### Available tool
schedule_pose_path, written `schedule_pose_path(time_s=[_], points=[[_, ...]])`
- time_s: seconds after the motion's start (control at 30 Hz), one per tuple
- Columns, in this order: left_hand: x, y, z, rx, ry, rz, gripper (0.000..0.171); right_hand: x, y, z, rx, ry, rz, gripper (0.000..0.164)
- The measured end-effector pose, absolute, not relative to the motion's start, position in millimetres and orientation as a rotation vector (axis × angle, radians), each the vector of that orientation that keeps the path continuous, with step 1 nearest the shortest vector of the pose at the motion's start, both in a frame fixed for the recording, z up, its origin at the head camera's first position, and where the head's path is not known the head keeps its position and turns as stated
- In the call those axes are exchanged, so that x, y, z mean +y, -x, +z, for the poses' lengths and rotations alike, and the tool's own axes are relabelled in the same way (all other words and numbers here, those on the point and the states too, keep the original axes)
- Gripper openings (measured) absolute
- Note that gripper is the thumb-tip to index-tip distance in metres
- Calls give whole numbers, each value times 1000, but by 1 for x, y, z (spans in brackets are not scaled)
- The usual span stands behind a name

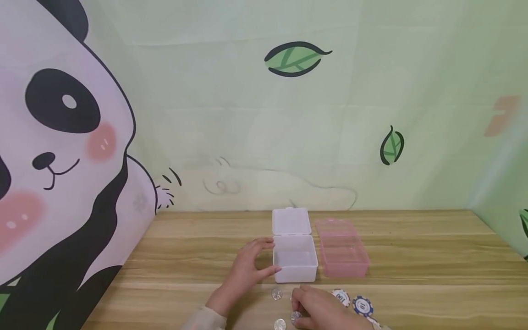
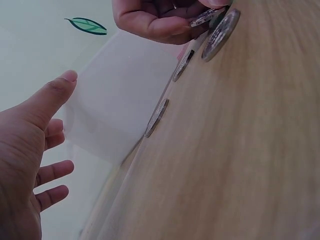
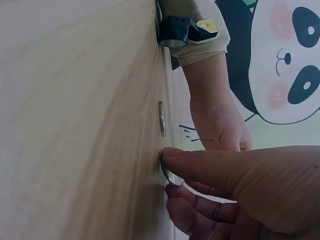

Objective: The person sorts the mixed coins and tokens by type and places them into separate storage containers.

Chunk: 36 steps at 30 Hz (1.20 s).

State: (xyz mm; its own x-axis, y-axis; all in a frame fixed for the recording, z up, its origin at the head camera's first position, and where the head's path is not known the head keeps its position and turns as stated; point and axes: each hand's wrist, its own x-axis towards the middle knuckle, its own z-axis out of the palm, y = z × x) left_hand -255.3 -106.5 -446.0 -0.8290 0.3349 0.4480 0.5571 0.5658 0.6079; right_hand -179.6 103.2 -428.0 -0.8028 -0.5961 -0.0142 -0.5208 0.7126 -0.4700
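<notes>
A white lidded box (image 1: 295, 274) stands on the table with its lid (image 1: 291, 221) tipped back. At the box's left side is my left hand (image 1: 247, 266), thumb and fingers spread apart, fingertips right at the rim. In front of the box, my right hand (image 1: 323, 308) pinches a silver coin (image 3: 173, 176) between thumb and fingers, tilted close over the tabletop. One silver coin (image 1: 276, 294) lies just before the box, and another coin (image 1: 279, 324) lies nearer the front edge. The left wrist view shows several coins on the wood, one coin (image 2: 221, 35) beside the right hand.
A pink translucent box (image 1: 345, 268) stands open just right of the white one. Poker chips lie right of my right hand, among them a white chip (image 1: 340, 297) and a blue chip (image 1: 363, 305). Behind the wooden table (image 1: 420, 256) hangs a green panda-print cloth (image 1: 231, 114).
</notes>
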Motion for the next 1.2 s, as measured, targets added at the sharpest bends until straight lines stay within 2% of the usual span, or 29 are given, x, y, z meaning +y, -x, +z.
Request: schedule_pose_path(time_s=[0.5,0.97,1.2], points=[[-108,254,-447,-2533,739,-1109,53,104,180,-425,2567,860,-956,14],[-108,254,-445,-2535,733,-1116,52,112,190,-402,2676,1002,-964,15],[-108,254,-446,-2539,728,-1109,53,116,202,-389,2592,940,-1070,14]])
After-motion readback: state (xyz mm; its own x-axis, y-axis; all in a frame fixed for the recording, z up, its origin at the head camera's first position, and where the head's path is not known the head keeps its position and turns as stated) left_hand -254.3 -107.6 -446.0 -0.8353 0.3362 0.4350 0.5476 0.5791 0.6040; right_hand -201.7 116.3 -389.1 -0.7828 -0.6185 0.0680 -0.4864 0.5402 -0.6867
